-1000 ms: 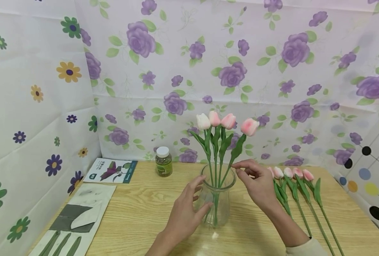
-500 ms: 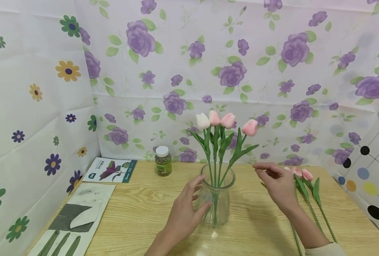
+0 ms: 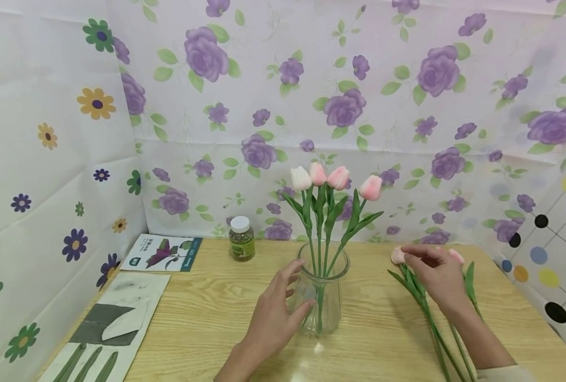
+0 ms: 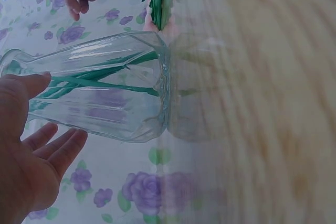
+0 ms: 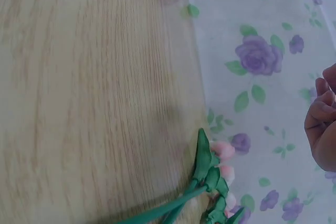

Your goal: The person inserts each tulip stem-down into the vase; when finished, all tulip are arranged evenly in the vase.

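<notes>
A clear glass vase (image 3: 329,314) stands mid-table, holding several pink and white artificial tulips (image 3: 370,189); one leans out to the right. My left hand (image 3: 274,314) is at the vase's left side. In the left wrist view, its thumb and relaxed fingers (image 4: 65,150) spread to either side of the glass. My right hand (image 3: 438,278) is over more tulips (image 3: 421,298) lying at the right, its fingers loosely bent and overlapping a pale pink bloom in the head view. The right wrist view shows that hand (image 5: 321,125) apart from the lying tulips (image 5: 202,157), with nothing held.
A white-lidded jar (image 3: 242,245) stands at the back, left of the vase. Farther left lie a printed booklet (image 3: 165,254) and a white and grey sheet (image 3: 106,318). Flowered cloth (image 3: 264,106) hangs behind the wooden table (image 3: 206,307).
My right hand has let go of the rightmost tulip in the vase and moved right, over the lying tulips. That tulip's leaves have spread apart. My left hand stays by the vase.
</notes>
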Motion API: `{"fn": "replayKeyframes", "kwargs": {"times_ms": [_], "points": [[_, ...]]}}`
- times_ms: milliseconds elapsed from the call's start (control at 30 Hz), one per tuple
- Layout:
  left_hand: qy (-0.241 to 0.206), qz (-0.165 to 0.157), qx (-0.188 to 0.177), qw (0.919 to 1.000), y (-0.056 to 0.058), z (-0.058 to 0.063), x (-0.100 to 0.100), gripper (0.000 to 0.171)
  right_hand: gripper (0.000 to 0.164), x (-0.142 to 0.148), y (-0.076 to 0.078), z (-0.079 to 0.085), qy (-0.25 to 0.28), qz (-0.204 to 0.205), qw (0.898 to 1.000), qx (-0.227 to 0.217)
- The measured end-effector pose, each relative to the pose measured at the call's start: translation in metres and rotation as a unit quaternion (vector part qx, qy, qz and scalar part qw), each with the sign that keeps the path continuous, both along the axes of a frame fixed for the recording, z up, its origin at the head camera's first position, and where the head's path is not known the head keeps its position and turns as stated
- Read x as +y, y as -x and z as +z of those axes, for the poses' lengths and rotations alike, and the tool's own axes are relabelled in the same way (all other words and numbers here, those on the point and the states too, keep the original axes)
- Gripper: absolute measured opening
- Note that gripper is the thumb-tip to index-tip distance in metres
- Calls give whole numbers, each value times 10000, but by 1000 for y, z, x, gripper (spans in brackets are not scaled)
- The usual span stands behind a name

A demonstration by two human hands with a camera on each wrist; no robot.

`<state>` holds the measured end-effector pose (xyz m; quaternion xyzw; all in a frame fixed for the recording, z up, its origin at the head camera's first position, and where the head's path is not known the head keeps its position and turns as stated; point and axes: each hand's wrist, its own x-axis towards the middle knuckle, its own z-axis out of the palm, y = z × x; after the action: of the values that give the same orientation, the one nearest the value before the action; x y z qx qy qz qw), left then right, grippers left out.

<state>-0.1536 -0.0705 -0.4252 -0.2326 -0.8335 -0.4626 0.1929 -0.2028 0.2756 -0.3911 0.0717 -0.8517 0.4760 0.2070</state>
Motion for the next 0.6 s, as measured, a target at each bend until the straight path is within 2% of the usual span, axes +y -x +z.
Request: {"fn": "replayKeyframes", "kwargs": {"times_ms": [167, 367, 600], "points": [[-7, 17, -7, 10000, 0, 0, 0, 82, 28, 10, 0, -3, 95, 133, 9998, -81], [-13, -3, -25, 10000, 0, -1, 0, 82, 32, 20, -1, -6, 115, 2, 9995, -282], [2, 15, -52, 10000, 0, -2, 0, 83, 39, 30, -5, -7, -237, -39, 9971, -725]]}}
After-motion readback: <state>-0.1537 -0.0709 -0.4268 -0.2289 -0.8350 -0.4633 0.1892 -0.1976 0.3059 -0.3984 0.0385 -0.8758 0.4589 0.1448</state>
